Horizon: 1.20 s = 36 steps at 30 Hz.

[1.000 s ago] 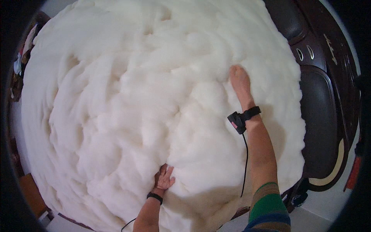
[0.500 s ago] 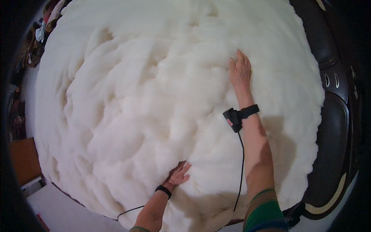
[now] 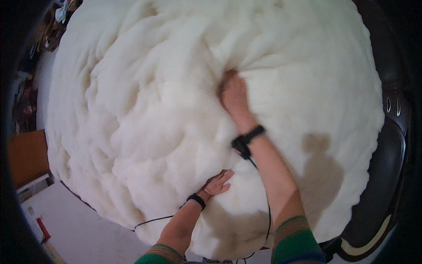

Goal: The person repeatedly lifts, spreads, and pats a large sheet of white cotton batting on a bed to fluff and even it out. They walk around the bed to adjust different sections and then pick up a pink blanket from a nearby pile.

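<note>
Right hand sunk in white wadding, its fingertips hidden

A thick, fluffy, off-white sheet of wadding (image 3: 145, 97) spreads across most of the view, lumpy and dimpled, its far edge cut off at the top. What bears it is covered, apart from a thin dark edge at lower left. The right hand (image 3: 236, 92) is bent into the wadding near the middle, blurred, its fingertips buried; creases fan out from it, but whether it grips cannot be told. The left hand (image 3: 217, 185) lies nearer the person, fingers stretched out and loose on the soft surface, its inner side in deep shade.

A black strap with a small boxy device (image 3: 241, 146) circles the right wrist, and a plain black band (image 3: 196, 201) the left. A thin black cable (image 3: 269, 211) drops from the device. Both striped green-and-brown knit sleeves (image 3: 295, 235) are cut off below. At right, smooth, dark brown padded furniture (image 3: 376, 176) is partly covered by the wadding's wavy edge. Dark clutter (image 3: 52, 33) at upper left is hard to make out.
</note>
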### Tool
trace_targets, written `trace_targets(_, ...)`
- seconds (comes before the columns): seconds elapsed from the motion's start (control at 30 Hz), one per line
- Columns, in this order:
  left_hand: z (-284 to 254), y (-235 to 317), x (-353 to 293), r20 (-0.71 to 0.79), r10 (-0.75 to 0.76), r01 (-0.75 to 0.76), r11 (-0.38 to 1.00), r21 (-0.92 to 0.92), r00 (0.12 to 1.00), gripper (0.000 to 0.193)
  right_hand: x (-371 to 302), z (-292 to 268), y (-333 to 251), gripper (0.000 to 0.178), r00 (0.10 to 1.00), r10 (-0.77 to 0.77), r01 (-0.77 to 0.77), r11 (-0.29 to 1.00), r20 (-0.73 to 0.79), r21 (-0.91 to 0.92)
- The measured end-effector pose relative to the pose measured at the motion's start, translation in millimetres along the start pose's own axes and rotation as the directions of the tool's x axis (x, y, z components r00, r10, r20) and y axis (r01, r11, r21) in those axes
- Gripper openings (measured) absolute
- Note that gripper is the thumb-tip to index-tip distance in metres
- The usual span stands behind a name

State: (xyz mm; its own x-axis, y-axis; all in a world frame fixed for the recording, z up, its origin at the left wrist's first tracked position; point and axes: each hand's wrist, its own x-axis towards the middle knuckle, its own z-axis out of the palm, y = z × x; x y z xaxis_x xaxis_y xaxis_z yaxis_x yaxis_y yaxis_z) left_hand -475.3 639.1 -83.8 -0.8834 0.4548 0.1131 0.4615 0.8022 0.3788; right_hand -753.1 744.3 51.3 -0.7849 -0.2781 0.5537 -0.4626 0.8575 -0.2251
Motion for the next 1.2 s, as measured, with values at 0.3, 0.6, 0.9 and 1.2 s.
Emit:
trace_targets(0.3, -18, -26, -1, -0.083, -0.154, 0.160, 0.984, 0.073, 0.985, 0.060, -45, -94, 12, 0.054, 0.980, 0.071, 0.001, 0.932, -0.186, 0.361)
trace_targets(0.6, -8, -52, 4, -0.113, -0.139, 0.171, 0.921, 0.351, 0.984, 0.068, -98, -34, 102, 0.048, 0.949, 0.299, -0.315, 0.913, 0.100, 0.258)
trace_targets(0.9, -13, -69, 9, -0.160, -0.061, 0.124, 0.897, 0.424, 0.985, 0.064, -249, -80, 156, 0.064, 0.744, 0.664, -0.666, 0.729, 0.074, 0.160)
trace_targets(1.2, -22, -83, 20, -0.131, -0.048, 0.100, 0.898, 0.429, 0.990, 0.057, -302, -92, 266, 0.032, 0.839, 0.510, -0.424, 0.832, -0.191, 0.357)
